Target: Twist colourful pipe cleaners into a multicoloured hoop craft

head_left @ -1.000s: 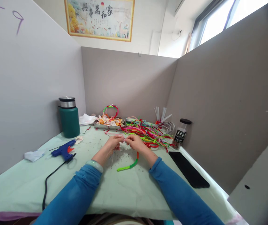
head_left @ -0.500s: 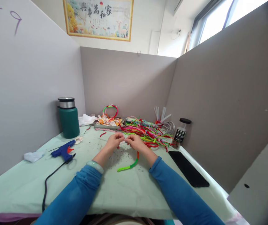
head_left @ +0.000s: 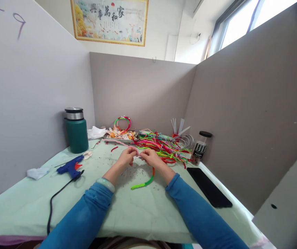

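Note:
My left hand (head_left: pixel 126 157) pinches a pink pipe cleaner (head_left: pixel 119 142), whose free end stretches left in front of the metal tray. Close beside it, my right hand (head_left: pixel 150 157) is closed on a strip wrapped in coloured pipe cleaner (head_left: pixel 144 184). Its orange, green and lime tail curves down from under that hand onto the cloth. Between the fingertips the pink piece meets the strip; the exact join is too small to make out. A short red pipe cleaner piece (head_left: pixel 114 149) lies to the left of my hands.
Behind my hands are a heap of pipe cleaners (head_left: pixel 161 143) and a tray (head_left: pixel 121 140) with small pieces and a wrapped hoop (head_left: pixel 122 118). A blue glue gun (head_left: pixel 70 167) and green bottle (head_left: pixel 77 136) are left; a jar (head_left: pixel 199 150) and black phone-like slab (head_left: pixel 209 187) right.
The pink pipe cleaner's free end has swung slightly up, and more pink shows between my fingertips. Both hands have stayed nearly in place.

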A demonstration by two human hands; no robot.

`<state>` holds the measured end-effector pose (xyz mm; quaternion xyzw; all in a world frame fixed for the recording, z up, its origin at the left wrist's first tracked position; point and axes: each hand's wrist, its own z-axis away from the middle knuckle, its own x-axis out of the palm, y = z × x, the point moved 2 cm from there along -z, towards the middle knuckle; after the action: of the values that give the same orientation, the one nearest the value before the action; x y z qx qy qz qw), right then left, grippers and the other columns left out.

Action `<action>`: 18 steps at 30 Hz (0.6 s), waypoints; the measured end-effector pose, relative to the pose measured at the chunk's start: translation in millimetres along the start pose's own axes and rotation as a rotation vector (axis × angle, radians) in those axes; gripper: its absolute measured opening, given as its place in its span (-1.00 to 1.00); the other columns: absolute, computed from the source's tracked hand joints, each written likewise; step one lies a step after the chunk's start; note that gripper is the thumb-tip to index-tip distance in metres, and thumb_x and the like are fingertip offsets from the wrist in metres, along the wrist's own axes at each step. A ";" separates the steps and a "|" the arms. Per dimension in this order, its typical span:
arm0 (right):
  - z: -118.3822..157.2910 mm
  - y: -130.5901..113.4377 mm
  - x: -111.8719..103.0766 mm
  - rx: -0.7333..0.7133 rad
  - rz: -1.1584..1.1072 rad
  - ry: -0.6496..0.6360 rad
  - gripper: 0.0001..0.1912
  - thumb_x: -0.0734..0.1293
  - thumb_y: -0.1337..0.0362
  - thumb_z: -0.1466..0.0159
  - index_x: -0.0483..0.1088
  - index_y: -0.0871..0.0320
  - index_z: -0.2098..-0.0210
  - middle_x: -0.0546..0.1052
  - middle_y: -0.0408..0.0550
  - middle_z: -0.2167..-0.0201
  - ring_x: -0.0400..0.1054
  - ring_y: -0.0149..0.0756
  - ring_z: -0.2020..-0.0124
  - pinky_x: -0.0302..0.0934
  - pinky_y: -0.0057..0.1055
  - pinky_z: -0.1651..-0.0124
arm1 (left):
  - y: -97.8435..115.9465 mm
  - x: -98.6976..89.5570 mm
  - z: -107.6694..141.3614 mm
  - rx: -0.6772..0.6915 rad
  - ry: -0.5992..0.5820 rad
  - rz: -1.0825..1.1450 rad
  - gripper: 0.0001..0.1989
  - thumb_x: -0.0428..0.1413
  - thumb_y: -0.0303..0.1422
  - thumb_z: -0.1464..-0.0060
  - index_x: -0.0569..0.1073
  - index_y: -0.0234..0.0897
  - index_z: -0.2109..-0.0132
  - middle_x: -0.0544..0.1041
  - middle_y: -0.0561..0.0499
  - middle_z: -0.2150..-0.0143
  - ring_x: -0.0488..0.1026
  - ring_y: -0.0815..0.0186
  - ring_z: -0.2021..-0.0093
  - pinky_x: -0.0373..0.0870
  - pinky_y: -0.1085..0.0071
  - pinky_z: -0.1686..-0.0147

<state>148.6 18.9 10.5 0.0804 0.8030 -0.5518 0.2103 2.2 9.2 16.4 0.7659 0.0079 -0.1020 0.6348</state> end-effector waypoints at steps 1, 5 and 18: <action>0.4 -0.9 0.2 -0.003 -0.002 -0.003 -0.81 0.26 0.22 -0.10 0.35 0.21 0.55 0.28 -0.23 0.68 0.07 -0.50 0.63 -0.06 -0.53 0.55 | 0.0 -0.1 0.2 -0.005 -0.003 0.014 -0.81 0.04 -0.22 0.02 0.33 -0.26 0.38 0.17 0.21 0.65 0.06 0.53 0.72 0.11 0.57 0.70; 1.8 -3.5 1.0 -0.008 -0.002 -0.011 -0.79 0.26 0.20 -0.11 0.34 0.21 0.56 0.27 -0.23 0.67 0.06 -0.50 0.64 -0.06 -0.53 0.55 | -1.9 -1.7 0.0 -0.016 -0.016 0.034 -0.75 0.03 -0.16 0.03 0.33 -0.28 0.44 0.12 0.22 0.68 0.01 0.54 0.73 0.04 0.57 0.72; 3.3 -7.0 0.3 -0.013 0.037 -0.016 -0.82 0.27 0.24 -0.11 0.33 0.20 0.57 0.29 -0.21 0.68 0.12 -0.46 0.61 -0.04 -0.51 0.52 | -4.6 -1.9 -1.0 -0.085 -0.005 -0.012 -0.81 0.15 -0.25 0.17 0.41 -0.28 0.40 0.34 0.15 0.56 0.04 0.55 0.71 -0.01 0.53 0.71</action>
<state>146.6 13.2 15.3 0.0896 0.8032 -0.5432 0.2275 -0.2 11.3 12.4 0.7378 0.0154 -0.1074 0.6663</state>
